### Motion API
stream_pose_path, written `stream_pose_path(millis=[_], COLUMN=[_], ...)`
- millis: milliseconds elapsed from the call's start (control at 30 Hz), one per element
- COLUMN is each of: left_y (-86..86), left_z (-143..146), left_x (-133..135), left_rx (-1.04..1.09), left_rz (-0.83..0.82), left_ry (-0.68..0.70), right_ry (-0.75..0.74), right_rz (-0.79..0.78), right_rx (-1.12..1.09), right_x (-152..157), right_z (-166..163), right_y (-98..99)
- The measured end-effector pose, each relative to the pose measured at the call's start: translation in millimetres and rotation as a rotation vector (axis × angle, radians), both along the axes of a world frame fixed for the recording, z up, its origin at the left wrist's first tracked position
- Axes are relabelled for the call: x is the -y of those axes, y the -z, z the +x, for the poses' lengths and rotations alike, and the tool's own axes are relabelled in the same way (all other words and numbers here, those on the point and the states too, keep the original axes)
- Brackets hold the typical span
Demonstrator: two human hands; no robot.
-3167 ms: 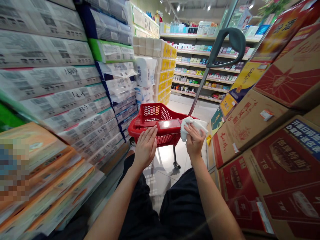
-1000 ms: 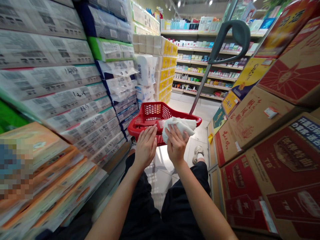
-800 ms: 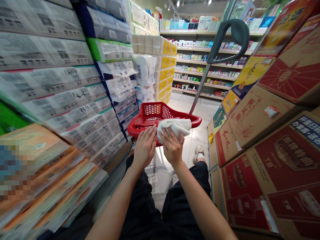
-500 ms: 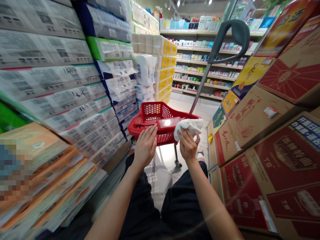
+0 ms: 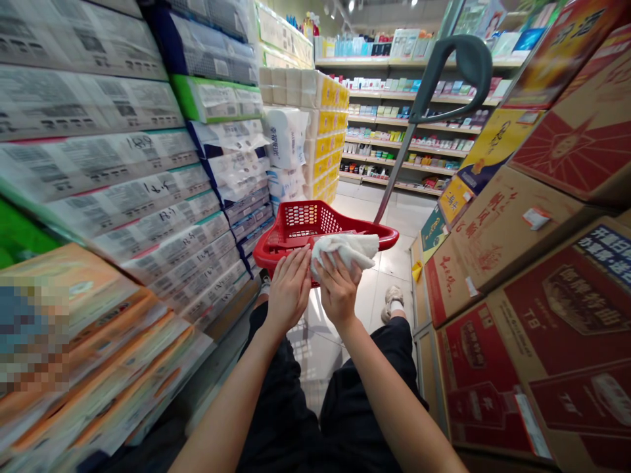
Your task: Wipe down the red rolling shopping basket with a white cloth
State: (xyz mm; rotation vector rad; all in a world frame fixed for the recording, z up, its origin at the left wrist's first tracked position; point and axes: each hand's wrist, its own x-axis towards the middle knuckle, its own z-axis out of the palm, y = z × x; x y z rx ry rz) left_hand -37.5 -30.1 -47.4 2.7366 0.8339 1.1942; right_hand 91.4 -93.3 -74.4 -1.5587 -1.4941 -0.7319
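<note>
A red plastic shopping basket (image 5: 340, 217) with perforated walls sits in front of me, tilted, between my legs. From its right side a long metal pole rises to a dark grey looped handle (image 5: 451, 82). My left hand (image 5: 287, 289) lies on the basket's near left rim, fingers stretched out and close together. A bunched white cloth (image 5: 348, 253) is in my right hand (image 5: 338, 289), pressed on the near rim just right of the left hand. The cloth covers part of that rim, and its underside is hidden.
Wrapped paper packs (image 5: 98, 98) are piled high on my left, with orange packs (image 5: 98, 328) low down. Stacked cartons (image 5: 522, 263) wall the right side. Shelves of small boxed goods (image 5: 394, 125) stand beyond the tiled floor (image 5: 389, 263).
My right hand has slid the cloth left along the rim, from its right end to beside my left hand. The left hand stays in place, and my right foot shows more fully.
</note>
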Motion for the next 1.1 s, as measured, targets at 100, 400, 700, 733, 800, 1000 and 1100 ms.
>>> stream_pose_path(millis=[100, 400, 700, 733, 800, 1000, 1100], left_y=[-0.3, -3.0, -1.8, -1.8, -1.7, -1.0, -0.9], left_z=[-2.5, 3.0, 10.5, 10.9, 11.3, 8.6, 6.9], left_x=[-1.6, -0.1, 6.9, 7.6, 8.6, 9.3, 9.3], left_rx=[-0.01, -0.028, -0.02, -0.017, -0.014, -0.001, -0.002], left_rz=[-0.006, 0.016, 0.012, 0.014, 0.02, 0.019, 0.016], left_ry=[0.009, 0.024, -0.001, -0.002, 0.0, -0.003, -0.001], right_ry=[-0.022, 0.021, 0.122, 0.122, 0.114, -0.007, -0.014], right_rz=[-0.025, 0.002, 0.08, 0.079, 0.056, -0.178, -0.274], right_rx=[0.044, 0.13, -0.108, -0.125, -0.124, -0.055, -0.057], right_x=[-0.7, 21.7, 27.2, 25.0, 19.4, 4.0, 2.2], right_z=[0.7, 55.3, 79.3, 73.9, 59.3, 21.1, 18.8], right_y=[-0.4, -0.9, -8.8, -13.3, -23.1, -48.2, -55.6])
